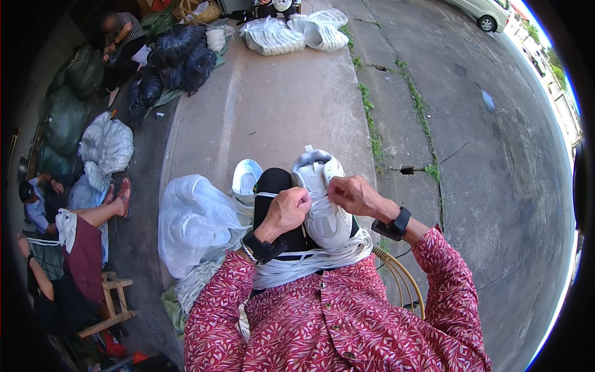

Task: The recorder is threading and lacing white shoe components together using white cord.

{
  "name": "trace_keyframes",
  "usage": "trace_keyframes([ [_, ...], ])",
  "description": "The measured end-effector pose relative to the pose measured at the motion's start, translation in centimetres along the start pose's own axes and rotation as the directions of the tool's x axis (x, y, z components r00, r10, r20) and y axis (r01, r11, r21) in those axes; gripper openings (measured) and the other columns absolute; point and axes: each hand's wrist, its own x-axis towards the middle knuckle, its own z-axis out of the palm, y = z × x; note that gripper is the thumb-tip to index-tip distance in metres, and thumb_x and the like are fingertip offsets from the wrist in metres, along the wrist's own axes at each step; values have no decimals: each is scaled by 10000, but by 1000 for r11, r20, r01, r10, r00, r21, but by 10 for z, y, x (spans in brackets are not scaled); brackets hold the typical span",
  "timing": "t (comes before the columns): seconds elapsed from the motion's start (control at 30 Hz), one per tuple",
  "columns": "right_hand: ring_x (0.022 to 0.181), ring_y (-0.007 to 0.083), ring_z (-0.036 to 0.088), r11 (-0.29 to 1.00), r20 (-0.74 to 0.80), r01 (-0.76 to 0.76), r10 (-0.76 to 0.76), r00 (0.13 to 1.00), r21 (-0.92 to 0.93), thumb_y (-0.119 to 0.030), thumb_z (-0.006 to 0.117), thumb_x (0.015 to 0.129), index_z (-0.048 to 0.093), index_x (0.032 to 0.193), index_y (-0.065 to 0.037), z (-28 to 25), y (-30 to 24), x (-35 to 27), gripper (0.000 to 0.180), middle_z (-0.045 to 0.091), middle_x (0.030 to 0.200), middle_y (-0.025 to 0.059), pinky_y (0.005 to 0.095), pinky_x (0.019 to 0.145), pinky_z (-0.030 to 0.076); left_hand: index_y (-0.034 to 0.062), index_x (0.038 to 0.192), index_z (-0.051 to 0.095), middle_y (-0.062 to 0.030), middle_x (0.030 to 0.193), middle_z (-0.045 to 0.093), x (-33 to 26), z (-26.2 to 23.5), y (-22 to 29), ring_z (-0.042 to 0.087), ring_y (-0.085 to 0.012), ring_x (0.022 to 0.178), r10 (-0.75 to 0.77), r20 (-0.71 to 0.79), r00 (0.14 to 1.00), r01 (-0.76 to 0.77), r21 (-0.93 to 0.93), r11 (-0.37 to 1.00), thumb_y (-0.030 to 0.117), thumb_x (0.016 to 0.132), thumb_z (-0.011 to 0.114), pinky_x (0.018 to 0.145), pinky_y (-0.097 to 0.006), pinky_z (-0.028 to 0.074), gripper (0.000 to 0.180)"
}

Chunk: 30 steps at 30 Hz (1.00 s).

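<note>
A white sneaker [330, 228] rests over my lap, its toe toward me and its grey-lined opening at the far end. My left hand [285, 214] is closed in a pinch at the left side of the lacing, and a white shoelace [266, 194] sticks out from it to the left. On the other side, my right hand [356, 197] pinches at the shoe's eyelets; its fingertips seem to grip the lace, partly hidden. A bundle of loose white laces [297, 268] lies across my lap, below the toe.
Left of my knee stand a white shoe [246, 177] and a clear plastic bag [197, 226] with white contents. Farther off are bagged white shoes [273, 36] and black bags [180, 56]. People sit at the left, near a wooden stool [111, 304]. A van [480, 11] stands far right.
</note>
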Motion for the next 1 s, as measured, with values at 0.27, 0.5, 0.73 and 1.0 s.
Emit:
trace_keyframes([
  [0.27,534,206,561,993,-6,-54,55,998,110,-62,586,766,570,812,-9,-1,7,-2,72,573,613,103,328,527,452,-2,830,537,-153,700,583,-1,1,-10,597,-301,661,82,-206,975,-48,168,985,87,761,627,590,-385,449,145],
  [0.5,548,199,558,998,26,-47,46,999,53,-77,604,783,500,1062,-36,-8,-5,-2,302,559,633,77,336,529,447,8,892,572,-141,624,578,-7,-6,-21,591,-290,583,-42,-204,978,92,240,966,138,790,628,559,-379,449,174],
  [0.73,532,217,566,985,63,83,-75,995,-150,-128,588,814,512,1101,-59,-9,-2,0,304,562,629,74,340,510,445,1,730,578,-169,627,582,-10,-42,-32,593,-345,609,-36,-228,973,65,125,990,131,821,577,542,-396,441,159],
  [1.0,636,140,599,988,88,-89,78,993,128,-12,570,795,531,1106,-22,-13,-2,2,314,599,711,52,289,588,476,48,973,569,-143,608,579,-23,-23,-12,589,-323,576,-101,-295,950,112,18,994,91,801,620,522,-385,432,184],
])
